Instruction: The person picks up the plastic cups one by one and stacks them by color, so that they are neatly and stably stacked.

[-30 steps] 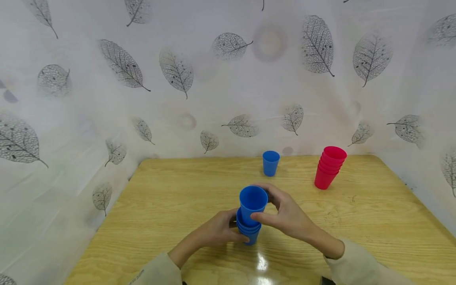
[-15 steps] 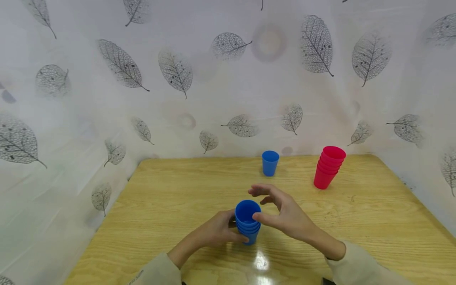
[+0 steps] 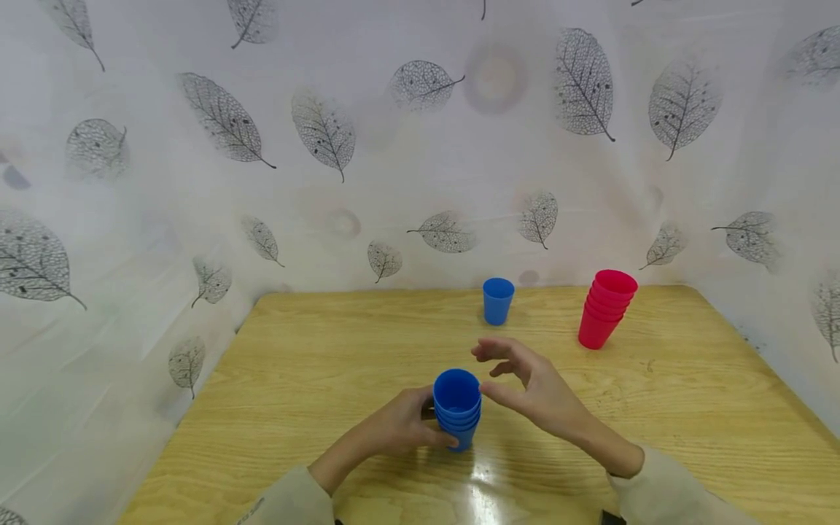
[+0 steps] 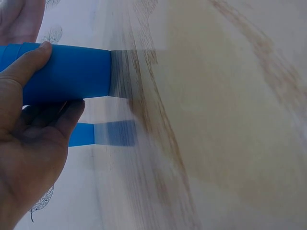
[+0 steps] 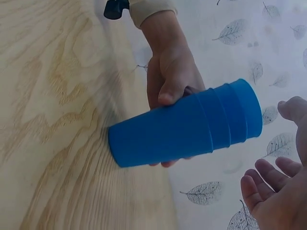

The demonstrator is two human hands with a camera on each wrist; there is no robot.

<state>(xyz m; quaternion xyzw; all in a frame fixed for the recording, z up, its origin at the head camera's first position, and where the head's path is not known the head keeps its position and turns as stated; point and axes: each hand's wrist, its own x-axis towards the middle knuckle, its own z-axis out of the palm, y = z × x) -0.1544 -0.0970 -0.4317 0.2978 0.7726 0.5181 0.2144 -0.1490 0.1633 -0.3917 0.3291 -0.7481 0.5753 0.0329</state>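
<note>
My left hand (image 3: 412,423) grips a stack of several nested blue cups (image 3: 459,419) from the left side, thumb and fingers wrapped round its lower part. The stack stands upright, its mouths facing up; in the right wrist view the rims of the blue stack (image 5: 192,122) show as stepped rings. My right hand (image 3: 534,386) hovers just right of the stack's rim with fingers spread and bent, holding nothing. In the right wrist view the fingers of my right hand (image 5: 283,177) are apart from the cups.
A single blue cup (image 3: 497,302) stands upright near the back of the wooden table (image 3: 341,343). Right of it is a stack of nested red cups (image 3: 607,310). A leaf-patterned sheet (image 3: 367,168) hangs behind and along the sides.
The top blue cup has been lowered into the stack and let go by my right hand, which has drawn back a little to the right. The left hand keeps its grip.
</note>
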